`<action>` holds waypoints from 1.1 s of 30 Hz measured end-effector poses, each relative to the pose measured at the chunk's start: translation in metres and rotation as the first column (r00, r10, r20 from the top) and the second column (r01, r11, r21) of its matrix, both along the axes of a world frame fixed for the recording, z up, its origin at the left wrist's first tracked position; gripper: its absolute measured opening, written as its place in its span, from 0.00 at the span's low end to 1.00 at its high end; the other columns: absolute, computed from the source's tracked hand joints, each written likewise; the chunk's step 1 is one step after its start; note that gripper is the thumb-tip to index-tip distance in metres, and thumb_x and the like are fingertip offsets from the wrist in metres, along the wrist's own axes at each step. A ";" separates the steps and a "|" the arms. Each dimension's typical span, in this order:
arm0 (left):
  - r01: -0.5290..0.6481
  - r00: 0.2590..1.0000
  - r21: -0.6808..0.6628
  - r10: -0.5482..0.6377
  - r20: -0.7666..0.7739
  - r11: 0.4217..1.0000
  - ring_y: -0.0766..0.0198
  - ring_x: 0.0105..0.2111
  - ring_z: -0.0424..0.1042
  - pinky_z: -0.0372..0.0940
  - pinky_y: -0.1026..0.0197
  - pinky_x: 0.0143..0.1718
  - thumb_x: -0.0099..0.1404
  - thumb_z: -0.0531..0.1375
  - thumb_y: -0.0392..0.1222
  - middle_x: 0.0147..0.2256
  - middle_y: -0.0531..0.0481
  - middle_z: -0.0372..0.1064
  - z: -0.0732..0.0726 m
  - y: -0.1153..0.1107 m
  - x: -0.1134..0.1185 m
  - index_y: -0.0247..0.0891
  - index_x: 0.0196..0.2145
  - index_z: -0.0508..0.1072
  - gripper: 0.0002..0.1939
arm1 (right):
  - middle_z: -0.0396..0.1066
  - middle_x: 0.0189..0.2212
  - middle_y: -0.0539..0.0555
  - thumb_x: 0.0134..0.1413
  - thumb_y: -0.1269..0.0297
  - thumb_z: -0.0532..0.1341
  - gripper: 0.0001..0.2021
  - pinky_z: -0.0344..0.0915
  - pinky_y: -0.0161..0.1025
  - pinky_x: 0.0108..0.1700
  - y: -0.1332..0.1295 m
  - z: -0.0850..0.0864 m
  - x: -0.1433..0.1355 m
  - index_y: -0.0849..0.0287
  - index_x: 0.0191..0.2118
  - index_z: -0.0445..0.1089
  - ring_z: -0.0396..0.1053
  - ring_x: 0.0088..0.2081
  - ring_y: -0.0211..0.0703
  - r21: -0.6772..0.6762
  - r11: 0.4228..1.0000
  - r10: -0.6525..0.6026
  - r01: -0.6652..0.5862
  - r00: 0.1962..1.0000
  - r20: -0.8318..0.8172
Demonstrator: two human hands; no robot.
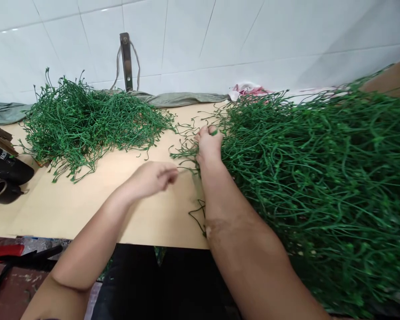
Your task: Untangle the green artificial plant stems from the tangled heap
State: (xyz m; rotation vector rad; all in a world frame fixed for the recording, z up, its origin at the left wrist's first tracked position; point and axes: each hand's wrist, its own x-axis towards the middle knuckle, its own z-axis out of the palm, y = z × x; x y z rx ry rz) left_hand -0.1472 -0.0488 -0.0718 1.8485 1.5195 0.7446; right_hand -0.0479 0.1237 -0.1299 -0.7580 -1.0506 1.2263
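Observation:
My right hand [209, 143] is closed at the left edge of a large heap of thin green stems [320, 164] with small forked tips. A bit of green shows at its fingers, and loose stems [186, 151] lie just left of it on the tan board. My left hand [153, 178], slightly blurred, hovers over the board left of the right hand. Its fingers are curled together, and whatever may be in them cannot be made out. A smaller heap of the same green stems [86, 120] lies at the back left.
The tan board [146, 222] ends just above my lap. Dark cylindrical containers [10, 166] stand at the left edge. Behind are a rolled grey-green cloth [186, 98], a red-and-white cloth [250, 90], a metal bracket [126, 62] and a white tiled wall. Cardboard [390, 78] leans at the right.

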 end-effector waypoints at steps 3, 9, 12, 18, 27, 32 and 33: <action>-0.232 0.962 0.035 0.225 0.152 0.972 0.72 0.17 0.55 0.52 0.67 0.24 0.62 0.46 0.38 0.15 0.57 0.54 -0.009 0.011 -0.015 0.37 0.21 0.59 0.13 | 0.49 0.14 0.41 0.49 0.57 0.59 0.19 0.43 0.27 0.13 -0.019 0.011 -0.007 0.56 0.23 0.46 0.45 0.14 0.25 -0.087 0.980 0.175 -0.177 0.984 -0.030; -0.571 0.770 0.091 0.494 0.404 0.816 0.74 0.20 0.58 0.53 0.69 0.24 0.64 0.46 0.38 0.20 0.56 0.57 -0.028 0.031 -0.028 0.36 0.24 0.58 0.11 | 0.47 0.12 0.40 0.44 0.51 0.61 0.20 0.42 0.27 0.12 -0.048 0.027 -0.023 0.56 0.23 0.50 0.43 0.12 0.25 -0.046 0.929 0.369 -0.368 0.930 -0.003; -0.561 0.729 -0.041 0.516 0.449 0.827 0.75 0.23 0.63 0.55 0.71 0.24 0.65 0.45 0.37 0.23 0.54 0.62 -0.033 0.032 -0.018 0.36 0.25 0.57 0.11 | 0.47 0.12 0.40 0.45 0.51 0.61 0.19 0.43 0.26 0.12 -0.050 0.028 -0.022 0.57 0.23 0.51 0.44 0.13 0.25 -0.024 0.916 0.401 -0.401 0.916 -0.005; -0.347 0.777 -0.228 0.415 0.473 0.910 0.75 0.15 0.59 0.50 0.71 0.19 0.66 0.44 0.36 0.19 0.58 0.60 -0.039 0.032 0.009 0.37 0.26 0.55 0.10 | 0.49 0.13 0.41 0.46 0.51 0.61 0.18 0.42 0.27 0.13 -0.050 0.026 -0.024 0.57 0.23 0.53 0.44 0.13 0.25 0.024 0.928 0.370 -0.371 0.928 0.036; -0.181 0.899 -0.089 0.201 0.388 0.980 0.74 0.17 0.50 0.49 0.68 0.22 0.65 0.46 0.40 0.16 0.59 0.51 -0.048 0.029 0.012 0.35 0.19 0.58 0.17 | 0.49 0.15 0.43 0.43 0.47 0.60 0.22 0.42 0.28 0.14 -0.027 0.016 -0.021 0.56 0.21 0.49 0.45 0.15 0.26 0.069 0.983 0.165 -0.167 0.986 0.034; -0.107 0.945 0.017 0.097 0.313 0.994 0.74 0.18 0.52 0.52 0.68 0.22 0.64 0.45 0.41 0.16 0.57 0.51 -0.037 0.023 0.018 0.36 0.18 0.56 0.17 | 0.49 0.16 0.44 0.43 0.46 0.59 0.23 0.41 0.29 0.16 -0.013 0.007 -0.022 0.57 0.20 0.47 0.45 0.16 0.26 0.140 0.986 0.079 -0.088 0.994 0.072; -0.103 0.950 0.036 0.087 0.299 0.994 0.74 0.18 0.53 0.52 0.68 0.22 0.64 0.45 0.41 0.16 0.57 0.51 -0.034 0.021 0.018 0.36 0.18 0.56 0.17 | 0.48 0.16 0.44 0.43 0.45 0.59 0.23 0.42 0.30 0.16 -0.011 0.006 -0.023 0.56 0.20 0.47 0.45 0.16 0.26 0.140 0.986 0.079 -0.090 0.994 0.079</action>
